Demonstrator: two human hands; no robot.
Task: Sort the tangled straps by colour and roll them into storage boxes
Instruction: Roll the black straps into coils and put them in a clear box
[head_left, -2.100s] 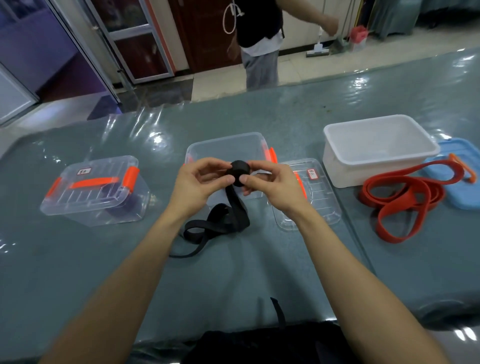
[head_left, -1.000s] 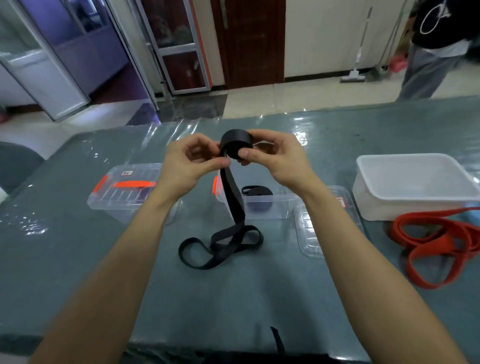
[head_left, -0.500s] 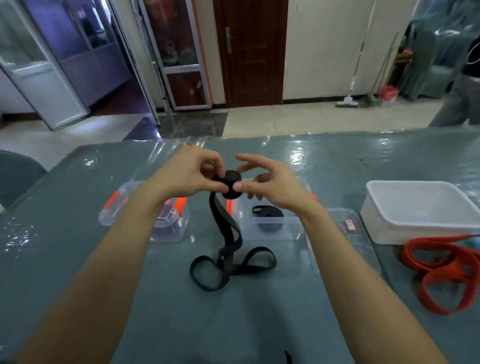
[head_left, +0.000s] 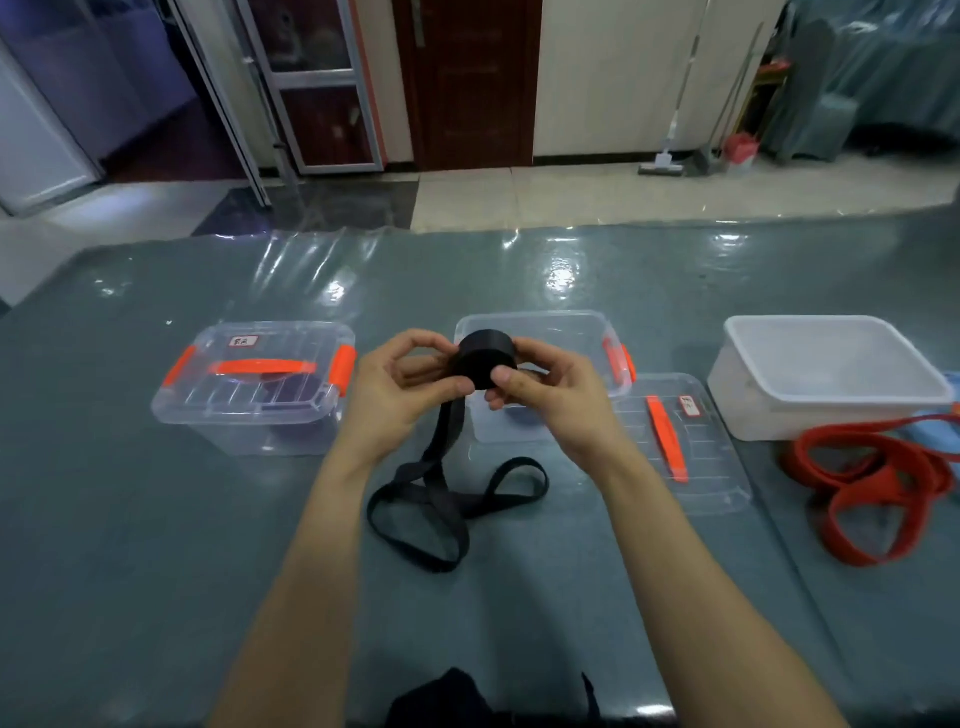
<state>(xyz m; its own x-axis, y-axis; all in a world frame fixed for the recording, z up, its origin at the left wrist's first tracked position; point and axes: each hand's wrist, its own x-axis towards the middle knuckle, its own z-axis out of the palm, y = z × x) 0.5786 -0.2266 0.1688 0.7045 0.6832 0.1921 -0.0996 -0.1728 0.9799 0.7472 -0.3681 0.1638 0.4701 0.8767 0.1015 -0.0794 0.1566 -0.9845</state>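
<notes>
Both hands pinch the black roll (head_left: 485, 358) just in front of the open clear box (head_left: 545, 332): left hand (head_left: 402, 392) and right hand (head_left: 545, 395) curl fingers round it. Its loose tail (head_left: 452, 499) trails down towards the person, looped on the worktop (head_left: 156, 519), nearer the left hand.

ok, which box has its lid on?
The clear box on the left, orange latches clipped. The middle clear box and white tub are open.
</notes>
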